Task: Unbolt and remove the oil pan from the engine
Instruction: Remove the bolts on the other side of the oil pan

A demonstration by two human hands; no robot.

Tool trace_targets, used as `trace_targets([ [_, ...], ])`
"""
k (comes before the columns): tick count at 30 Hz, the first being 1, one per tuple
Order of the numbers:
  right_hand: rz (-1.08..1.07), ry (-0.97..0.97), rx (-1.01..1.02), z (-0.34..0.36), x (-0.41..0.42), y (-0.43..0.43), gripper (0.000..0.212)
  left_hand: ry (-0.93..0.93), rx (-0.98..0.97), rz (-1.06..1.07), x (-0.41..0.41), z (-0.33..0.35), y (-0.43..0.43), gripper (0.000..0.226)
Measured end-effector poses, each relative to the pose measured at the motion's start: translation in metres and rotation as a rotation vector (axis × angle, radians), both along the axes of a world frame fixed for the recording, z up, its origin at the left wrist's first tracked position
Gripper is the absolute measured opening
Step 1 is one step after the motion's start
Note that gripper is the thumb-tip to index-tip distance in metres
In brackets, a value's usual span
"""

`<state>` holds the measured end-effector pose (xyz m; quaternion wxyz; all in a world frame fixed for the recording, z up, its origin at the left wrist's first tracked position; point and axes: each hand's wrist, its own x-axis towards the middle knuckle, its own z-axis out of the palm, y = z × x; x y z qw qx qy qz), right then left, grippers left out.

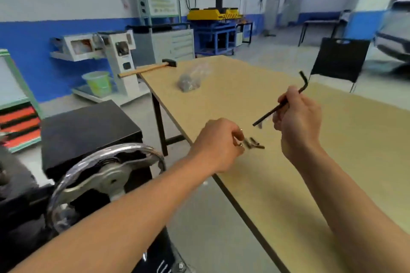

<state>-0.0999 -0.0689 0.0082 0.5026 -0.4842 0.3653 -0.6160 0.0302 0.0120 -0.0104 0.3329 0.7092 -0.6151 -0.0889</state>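
Note:
My right hand (297, 122) grips a black L-shaped hex key (280, 105) over the wooden table (332, 162), its bent end pointing up and away. My left hand (219, 144) hovers at the table's near-left edge with curled fingers, and several small dark bolts (255, 144) lie blurred at its fingertips; whether the fingers still hold them cannot be told. The engine stand with a chrome hand wheel (106, 175) and a black block (88, 133) is at lower left. The oil pan is not in view.
A hammer (148, 68) lies on the table's far left corner, handle overhanging. A clear plastic bag (192, 80) sits behind it. A black chair (339, 60) stands past the table's far side. Tool cabinets and a workshop bench line the back wall.

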Motion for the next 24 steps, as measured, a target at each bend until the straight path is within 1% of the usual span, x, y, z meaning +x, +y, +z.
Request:
trace_targets([
  [2,-0.039,0.017,-0.030,-0.006,-0.004,-0.010,0.041,-0.067,0.022,0.028,-0.009,-0.013,-0.020,0.018],
  [4,-0.039,0.070,-0.070,-0.014,-0.002,-0.013,0.043,-0.095,0.020,0.066,-0.012,-0.024,-0.030,0.011],
  [6,-0.019,0.148,-0.138,-0.020,0.003,-0.011,0.043,-0.058,-0.031,0.084,-0.012,-0.029,-0.032,0.006],
  [8,0.005,0.206,-0.187,-0.021,0.006,-0.007,0.044,0.023,-0.086,0.064,-0.008,-0.027,-0.025,0.009],
  [10,0.027,0.247,-0.203,-0.021,0.006,-0.002,0.044,0.118,-0.143,0.034,0.002,-0.020,-0.006,0.003],
  [12,0.095,0.266,-0.186,-0.019,0.009,0.008,0.042,0.201,-0.206,0.022,0.019,-0.004,0.025,0.015],
  [13,0.159,0.287,-0.187,-0.016,0.013,0.017,0.042,0.222,-0.233,0.027,0.030,0.007,0.044,0.017],
  [14,0.236,0.322,-0.210,-0.012,0.020,0.029,0.041,0.216,-0.248,0.028,0.041,0.019,0.066,0.014],
  [15,0.315,0.365,-0.260,-0.005,0.030,0.044,0.040,0.187,-0.256,0.023,0.052,0.033,0.089,0.013],
  [17,0.470,0.428,-0.428,0.018,0.056,0.083,0.036,0.101,-0.250,0.026,0.071,0.064,0.136,0.022],
  [18,0.548,0.425,-0.527,0.033,0.072,0.106,0.035,0.072,-0.247,0.036,0.079,0.079,0.160,0.027],
  [20,0.683,0.346,-0.708,0.066,0.105,0.155,0.032,0.042,-0.263,0.046,0.094,0.108,0.212,0.029],
  [22,0.781,0.264,-0.829,0.097,0.138,0.207,0.033,0.002,-0.321,0.102,0.110,0.130,0.270,0.024],
  [24,0.880,0.205,-0.916,0.120,0.169,0.258,0.034,-0.032,-0.405,0.198,0.126,0.144,0.329,0.025],
])
